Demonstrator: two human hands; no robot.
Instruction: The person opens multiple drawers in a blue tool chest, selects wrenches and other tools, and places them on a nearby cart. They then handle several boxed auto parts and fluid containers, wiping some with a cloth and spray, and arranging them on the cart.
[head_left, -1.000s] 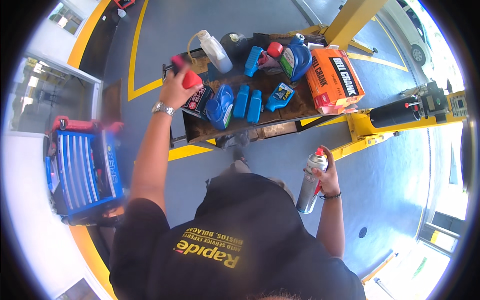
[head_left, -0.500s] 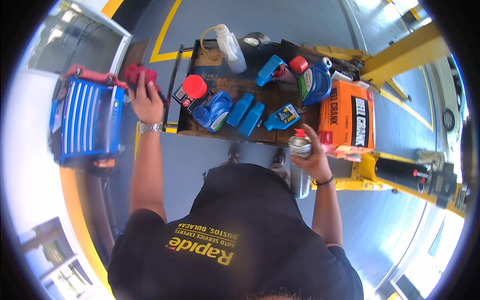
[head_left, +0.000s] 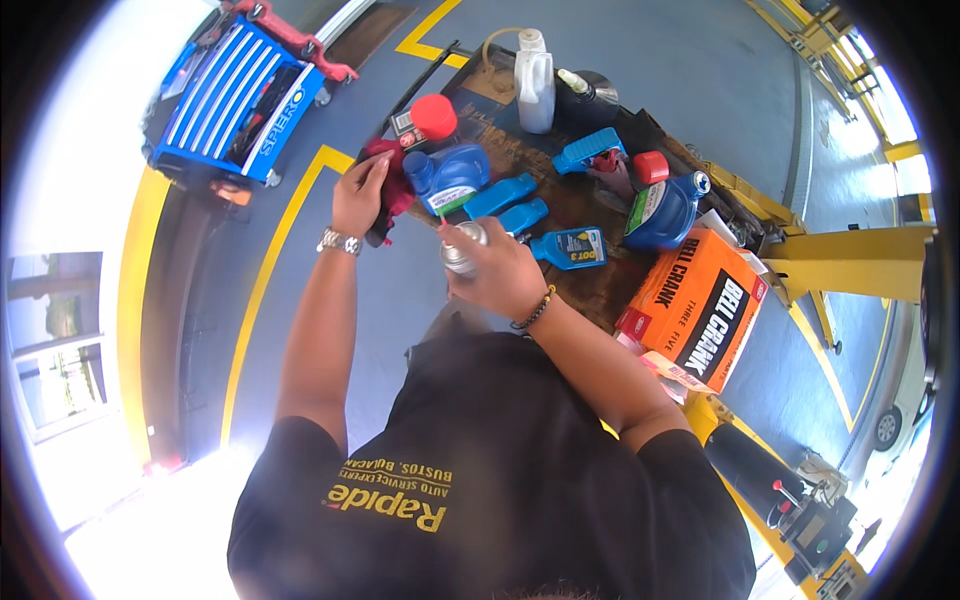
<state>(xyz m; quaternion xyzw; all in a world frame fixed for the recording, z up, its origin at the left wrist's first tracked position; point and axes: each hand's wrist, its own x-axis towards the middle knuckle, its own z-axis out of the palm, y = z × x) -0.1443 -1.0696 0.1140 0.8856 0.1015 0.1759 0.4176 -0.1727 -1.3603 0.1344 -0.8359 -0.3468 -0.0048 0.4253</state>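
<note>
My left hand [head_left: 358,203] grips a dark red cloth [head_left: 397,187] beside the trolley's left end. In my right hand [head_left: 510,272] is a silver spray can [head_left: 463,250] with a red top, held in front of my chest and pointed toward the left. Just beyond the can stands a blue jug [head_left: 447,177] with a label. Near my right hand lie two blue bottles, one a slim blue bottle [head_left: 500,194], and a blue bottle with a dark label [head_left: 570,248]. Fingers partly cover the can.
The dark trolley [head_left: 480,140] also carries a red-capped container [head_left: 432,118], a white jug with a tube [head_left: 535,85], another blue jug [head_left: 665,210] and an orange box [head_left: 700,310]. A blue tool cabinet [head_left: 225,95] stands left; a yellow lift arm [head_left: 850,265] is at right.
My right hand has brought the spray can leftward to the front of my chest. My left hand and the cloth have come closer to the trolley's left end. The view has turned.
</note>
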